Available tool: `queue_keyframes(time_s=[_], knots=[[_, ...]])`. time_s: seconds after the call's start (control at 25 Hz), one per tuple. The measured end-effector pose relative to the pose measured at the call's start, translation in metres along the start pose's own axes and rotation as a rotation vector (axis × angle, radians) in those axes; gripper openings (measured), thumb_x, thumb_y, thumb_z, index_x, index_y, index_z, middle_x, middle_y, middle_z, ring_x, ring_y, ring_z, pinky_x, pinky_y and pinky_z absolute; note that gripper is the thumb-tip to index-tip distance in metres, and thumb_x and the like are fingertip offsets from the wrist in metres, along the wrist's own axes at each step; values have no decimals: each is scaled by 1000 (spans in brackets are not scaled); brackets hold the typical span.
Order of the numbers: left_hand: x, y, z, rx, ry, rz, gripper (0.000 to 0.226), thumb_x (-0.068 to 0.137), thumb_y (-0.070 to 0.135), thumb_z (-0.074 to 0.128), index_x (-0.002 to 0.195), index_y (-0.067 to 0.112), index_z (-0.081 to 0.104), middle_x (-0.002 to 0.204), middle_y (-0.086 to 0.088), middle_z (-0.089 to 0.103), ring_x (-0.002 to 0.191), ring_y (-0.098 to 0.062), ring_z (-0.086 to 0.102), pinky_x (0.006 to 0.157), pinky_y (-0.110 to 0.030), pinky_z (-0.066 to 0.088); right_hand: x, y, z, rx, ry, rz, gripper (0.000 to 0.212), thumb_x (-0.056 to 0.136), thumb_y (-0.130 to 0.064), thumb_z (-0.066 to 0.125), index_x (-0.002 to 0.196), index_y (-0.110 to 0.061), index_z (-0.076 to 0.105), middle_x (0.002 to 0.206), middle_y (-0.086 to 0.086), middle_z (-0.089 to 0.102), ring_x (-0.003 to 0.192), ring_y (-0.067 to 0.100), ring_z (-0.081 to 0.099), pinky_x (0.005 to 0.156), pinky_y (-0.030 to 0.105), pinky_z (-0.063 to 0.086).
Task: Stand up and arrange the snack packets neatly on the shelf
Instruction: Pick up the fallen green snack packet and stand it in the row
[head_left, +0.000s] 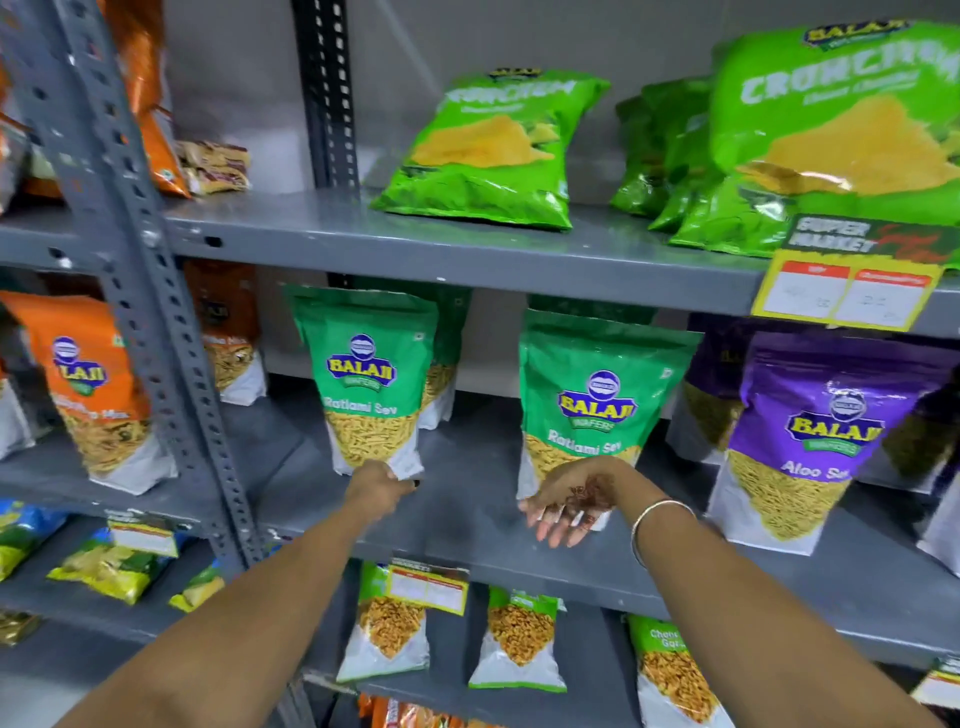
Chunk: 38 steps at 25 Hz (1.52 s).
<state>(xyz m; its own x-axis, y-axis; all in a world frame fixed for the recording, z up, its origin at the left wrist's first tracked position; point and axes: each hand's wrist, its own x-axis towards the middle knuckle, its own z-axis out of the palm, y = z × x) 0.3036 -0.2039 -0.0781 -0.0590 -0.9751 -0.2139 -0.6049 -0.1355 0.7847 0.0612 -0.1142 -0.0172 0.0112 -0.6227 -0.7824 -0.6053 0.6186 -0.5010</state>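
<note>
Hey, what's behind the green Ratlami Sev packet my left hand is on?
Behind the left Ratlami Sev packet, which the left hand touches at its base, another green packet stands, showing only its right edge and top. Its label and anything farther back are covered.

two green "ratlami sev" snack packets stand upright on the grey middle shelf (467, 499). left packet (371, 382): near the upright post, tilted slightly, bottom edge gripped. right packet (592, 410): nearer the front edge, beside a purple "aloo sev" packet (802, 441), also upright.
</note>
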Motion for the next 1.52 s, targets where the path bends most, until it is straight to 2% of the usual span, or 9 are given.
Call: queue_keyframes(time_s=[0.08,0.16,0.28,0.36,0.44,0.56,0.88,1.12,1.52], knots=[[22,-27,-28,-53,41,-18,29,74,24,74,64,5,54,86,-31,68,89,-37,69,74,-39,53,20,-39,28,12,119,-102,21,89,-37,58,93,-17,57,87,0,58,69,6,61,66,23,50],[43,-40,-57,-82,72,32,28,76,18,73,92,0,58,112,-31,63,109,-40,61,85,-41,48,47,-78,52,51,358,-217,48,84,-34,66,123,-12,50,113,5,55,91,13,54,68,22,43],[70,-37,-84,-226,8,90,60,78,3,70,129,-2,39,140,-21,40,134,-33,38,99,-36,36,77,-120,75,199,596,-342,76,80,-22,72,141,-6,30,142,9,42,108,20,46,66,19,41],[93,-37,-90,-241,-59,95,85,75,2,73,144,1,24,153,-17,28,140,-29,30,110,-36,29,93,-139,81,385,595,-411,76,76,-12,75,138,-3,32,140,6,45,118,22,47,84,27,47],[111,-41,-91,-189,-137,131,73,69,5,78,133,6,42,145,-18,44,130,-31,45,107,-40,39,105,-146,81,518,519,-475,77,72,-3,77,136,-1,36,138,9,51,126,25,48,103,38,43],[114,-45,-87,-183,-196,155,48,67,0,78,108,7,53,123,-17,62,108,-28,60,92,-36,48,111,-150,89,634,473,-560,71,74,9,71,136,-1,38,137,17,53,117,25,54,102,38,44],[67,-52,-101,-53,-233,217,55,66,9,80,115,0,57,124,-16,64,111,-29,62,94,-34,48,63,-137,125,559,557,-410,61,80,-7,71,134,-7,43,119,6,58,84,8,55,45,12,41],[37,-62,-110,-17,-244,250,55,67,11,80,116,3,57,126,-16,64,115,-29,60,100,-39,47,44,-127,148,483,606,-347,71,75,-23,77,136,-17,41,140,5,51,125,29,51,70,36,50],[27,-65,-114,57,-243,252,61,66,16,81,120,5,56,128,-14,62,117,-28,58,99,-36,46,39,-122,159,425,637,-345,73,72,-29,78,134,-18,42,137,6,53,122,30,53,71,37,54]])
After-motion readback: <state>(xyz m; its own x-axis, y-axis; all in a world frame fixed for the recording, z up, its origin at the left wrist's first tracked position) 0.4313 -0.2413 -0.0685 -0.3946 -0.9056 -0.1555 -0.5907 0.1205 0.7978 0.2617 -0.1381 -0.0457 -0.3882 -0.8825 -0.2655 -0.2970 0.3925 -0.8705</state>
